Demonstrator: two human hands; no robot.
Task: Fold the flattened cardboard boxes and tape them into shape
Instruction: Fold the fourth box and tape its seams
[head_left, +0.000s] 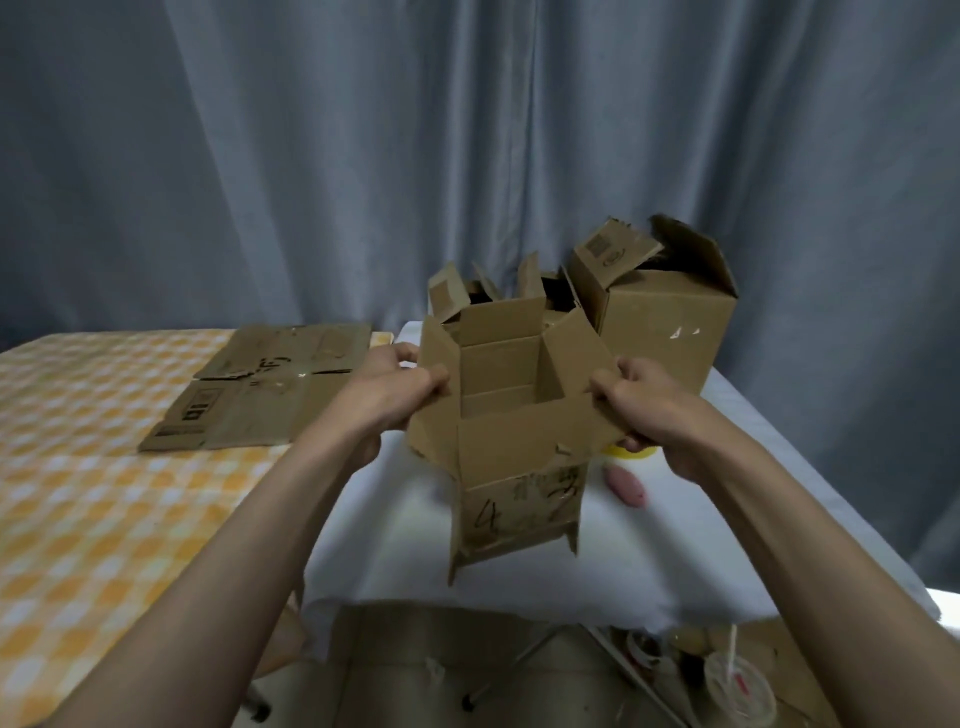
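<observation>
Upright over the white-covered table (675, 561), a cardboard box (514, 441) with its top flaps spread is held by both hands: the left hand (395, 395) pinches the left flap, the right hand (639, 410) grips the right flap. Behind stand a larger box (665, 317) and smaller opened ones; flattened cardboard (260, 395) lies left on the checkered cloth (78, 467); a pink object (626, 486) rests just right of the box

The yellow tape roll (629, 450) is mostly hidden behind the box flap (582, 384); the plastic cup (740, 693) is blurred.
</observation>
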